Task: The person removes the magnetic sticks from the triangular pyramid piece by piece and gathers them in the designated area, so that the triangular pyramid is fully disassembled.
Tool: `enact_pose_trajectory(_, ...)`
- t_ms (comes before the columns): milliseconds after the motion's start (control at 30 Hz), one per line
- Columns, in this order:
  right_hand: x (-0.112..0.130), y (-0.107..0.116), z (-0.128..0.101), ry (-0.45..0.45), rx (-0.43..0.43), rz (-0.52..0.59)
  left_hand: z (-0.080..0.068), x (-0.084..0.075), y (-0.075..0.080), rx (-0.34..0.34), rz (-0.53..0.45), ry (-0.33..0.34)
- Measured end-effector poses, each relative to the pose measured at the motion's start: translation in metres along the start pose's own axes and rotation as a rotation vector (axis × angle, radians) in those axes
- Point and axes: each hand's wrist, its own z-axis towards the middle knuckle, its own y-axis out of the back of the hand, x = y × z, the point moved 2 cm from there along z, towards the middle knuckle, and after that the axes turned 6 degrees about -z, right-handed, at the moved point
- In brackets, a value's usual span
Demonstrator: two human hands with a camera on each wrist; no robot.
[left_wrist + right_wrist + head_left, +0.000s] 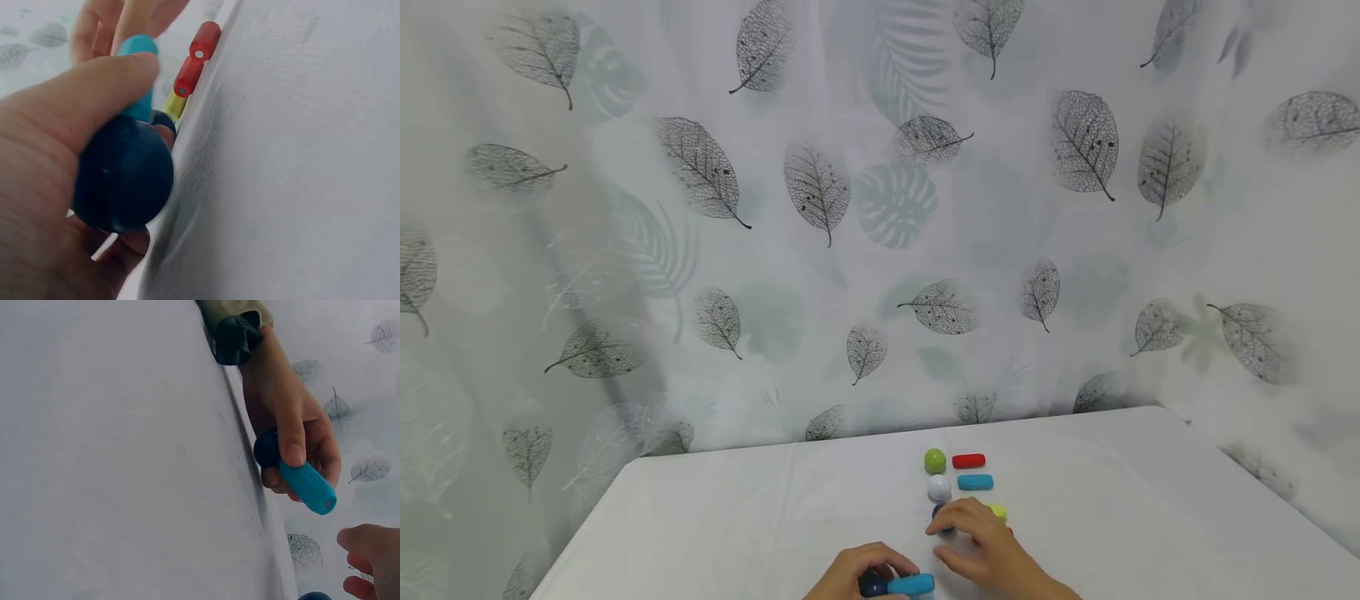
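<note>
Left hand (pixel 857 575) rests at the near edge of the white cloth-covered table (pixel 737 517), fingers curled around two items: a dark navy glossy ball (pixel 123 175) held against the palm, and a teal plastic capsule-shaped peg (pixel 912 585) pinned under the thumb, its free end projecting toward the right hand. Right hand (pixel 981 542) lies on the table just beside the left, fingertips (pixel 942 527) pinching a second dark ball (pixel 941 512) that stands on the cloth. Beyond it, in a column: a white ball (pixel 939 487) and a green ball (pixel 935 460). Alongside lie a red peg (pixel 968 461), a blue peg (pixel 975 482) and a yellow-green peg (pixel 997 511), the last partly hidden by the right hand.
</note>
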Motion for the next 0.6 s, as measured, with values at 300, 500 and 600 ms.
enact_pose_trajectory(300, 0.019, -0.015, -0.007, 0.091, 0.361, 0.131, -0.006, -0.008, -0.001, -0.045, -0.051, 0.0)
enact_pose_trajectory(500, 0.023, -0.015, -0.009, 0.102, 0.35, 0.202, -0.006, -0.007, -0.003, -0.016, -0.11, -0.006)
enact_pose_trajectory(600, 0.026, -0.012, -0.014, 0.034, 0.309, 0.208, -0.005, -0.009, -0.006, 0.003, -0.129, 0.033)
